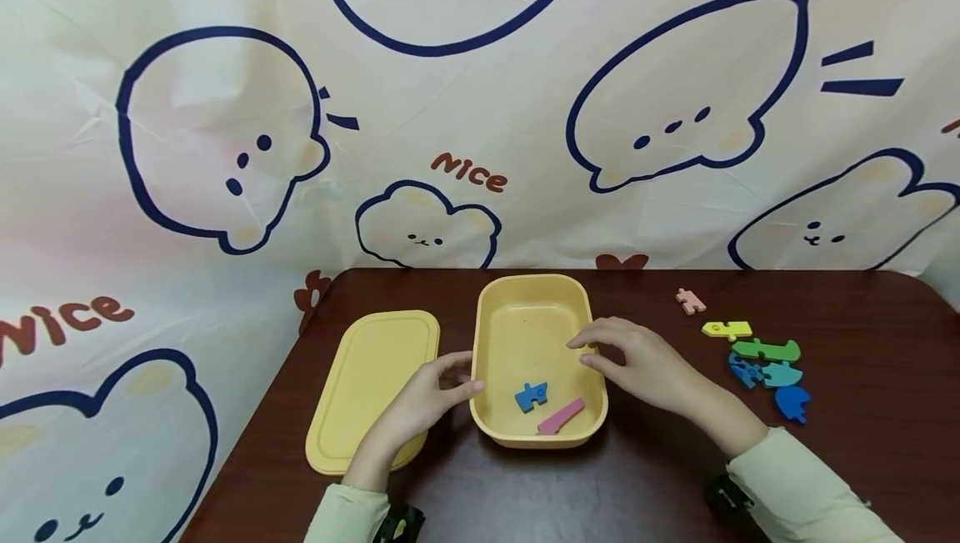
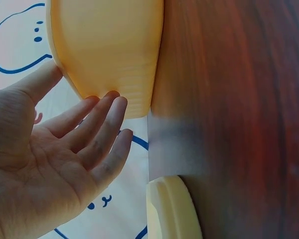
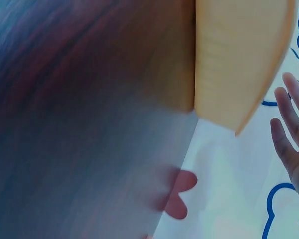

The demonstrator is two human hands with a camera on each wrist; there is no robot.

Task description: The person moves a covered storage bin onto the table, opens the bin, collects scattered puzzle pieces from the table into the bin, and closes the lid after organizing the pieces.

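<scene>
one yellow box, probably light, stiff, best held by rim; left hand pinches it, right hand fingers loose.

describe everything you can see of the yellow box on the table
The yellow box is an open, smooth, plastic-looking rectangular tray with rounded corners, a thin rim and fairly deep walls. It stands upright on the dark table, its long sides running away from the person. A blue piece and a pink piece lie inside near the close end. The left hand touches its left side; the right hand is at the right rim, contact unclear.
</scene>
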